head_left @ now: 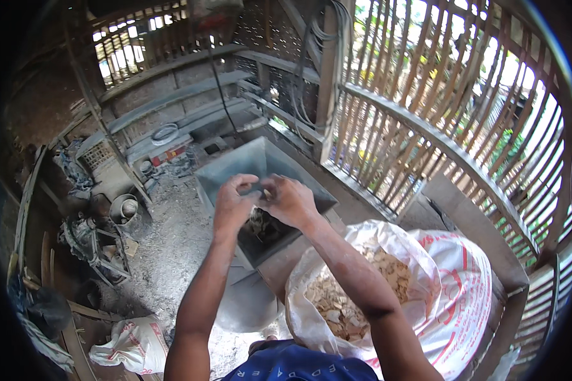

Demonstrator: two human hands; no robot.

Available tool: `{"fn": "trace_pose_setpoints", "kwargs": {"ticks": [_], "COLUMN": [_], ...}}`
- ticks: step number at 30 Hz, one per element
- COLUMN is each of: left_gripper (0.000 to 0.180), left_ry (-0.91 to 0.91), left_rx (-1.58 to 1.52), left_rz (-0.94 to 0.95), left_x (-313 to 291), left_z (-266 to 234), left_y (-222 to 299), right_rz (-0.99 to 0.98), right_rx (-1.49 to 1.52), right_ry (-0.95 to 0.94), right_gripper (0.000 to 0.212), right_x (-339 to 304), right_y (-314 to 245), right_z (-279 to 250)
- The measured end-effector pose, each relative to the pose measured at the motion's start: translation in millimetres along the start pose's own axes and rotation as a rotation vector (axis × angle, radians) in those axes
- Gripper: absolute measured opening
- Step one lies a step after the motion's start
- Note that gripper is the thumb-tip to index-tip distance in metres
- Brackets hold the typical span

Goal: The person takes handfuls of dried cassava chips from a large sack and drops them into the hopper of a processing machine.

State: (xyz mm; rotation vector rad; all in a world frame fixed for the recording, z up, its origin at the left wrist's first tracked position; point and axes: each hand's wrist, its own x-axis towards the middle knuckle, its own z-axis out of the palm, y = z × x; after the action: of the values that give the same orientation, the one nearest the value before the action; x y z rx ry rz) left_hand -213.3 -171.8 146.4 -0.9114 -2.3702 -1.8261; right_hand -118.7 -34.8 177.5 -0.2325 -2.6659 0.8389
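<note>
Both hands are raised over a grey metal hopper [232,166] with sloping walls. My left hand [234,202] has curved fingers, with a gap between them and the thumb, and nothing shows in it. Close beside it, my right hand [289,200] has its fingers curled together around a small pale bit I cannot make out. Under the hands, pale pieces [258,223] show in the dark lower part of the hopper, slightly blurred. By my right forearm stands an open white sack [429,270] full of dry, pale-brown chips [337,301].
A second white sack with red print [470,279] leans behind the open one. Slatted wooden walls [413,82] enclose the right side. At left are a metal bucket [128,209], a crate [98,152] and a smaller sack [133,346] on dusty floor. A cable [221,89] hangs behind the hopper.
</note>
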Motion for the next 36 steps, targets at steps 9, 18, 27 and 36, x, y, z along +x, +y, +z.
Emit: {"fn": "trace_pose_setpoints", "kwargs": {"ticks": [9, 18, 27, 36], "left_gripper": [0.025, 0.017, 0.086, 0.045], "left_ry": [-0.020, 0.025, -1.113, -1.138], "left_rx": [0.168, -0.069, 0.029, -0.023], "left_rz": [0.203, 0.577, 0.544, 0.502], "left_x": [-6.8, -150.3, -242.0, -240.6], "left_z": [-18.0, 6.1, 65.4, 84.0], "left_y": [11.0, 95.2, -3.4, 4.3], "right_rz": [-0.156, 0.400, 0.128, 0.250], "right_rx": [0.073, -0.095, -0.322, -0.277], "right_ry": [0.217, -0.385, -0.393, 0.051], "right_gripper": [0.037, 0.060, 0.062, 0.039], "right_x": [-77.2, -320.8, -382.1, -369.6], "right_y": [20.4, 66.8, 31.9, 44.5], "right_z": [-75.7, -67.9, -50.1, -32.5]}}
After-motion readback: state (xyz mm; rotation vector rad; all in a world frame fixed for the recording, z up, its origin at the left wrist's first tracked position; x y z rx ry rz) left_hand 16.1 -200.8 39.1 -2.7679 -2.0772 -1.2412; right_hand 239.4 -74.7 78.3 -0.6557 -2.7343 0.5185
